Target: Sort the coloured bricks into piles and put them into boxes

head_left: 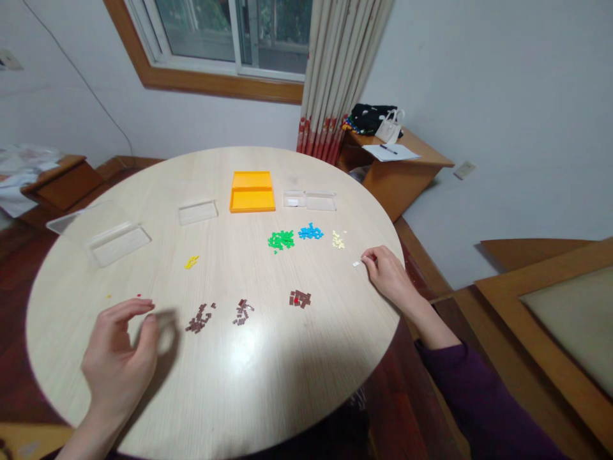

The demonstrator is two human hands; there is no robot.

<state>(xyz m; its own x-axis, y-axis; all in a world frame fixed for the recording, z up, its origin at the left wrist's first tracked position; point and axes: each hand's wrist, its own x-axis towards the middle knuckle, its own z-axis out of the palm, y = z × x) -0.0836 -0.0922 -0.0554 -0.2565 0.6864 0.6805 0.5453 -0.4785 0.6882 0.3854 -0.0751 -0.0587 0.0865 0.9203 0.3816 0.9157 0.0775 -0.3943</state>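
My left hand (122, 351) hovers over the left of the table with thumb and fingers apart, holding nothing. A small red piece (139, 295) lies just beyond its fingertips. At the right edge, my right hand (387, 275) has its fingertips pinched together; what they hold, if anything, is too small to make out. Beside them lies a small white piece (355, 264). Cream pieces (338, 240), blue pieces (311, 232) and green pieces (281, 241) form small piles farther back. Nearer me are brown piles, one (300, 298) with a red piece on it. Yellow pieces (191, 262) lie left of centre.
An orange case (252, 209) stands open at the back of the round table (215, 396). Clear plastic boxes (198, 213) sit to either side, one larger box (119, 246) at the left. A wooden chair (507, 287) is at the right.
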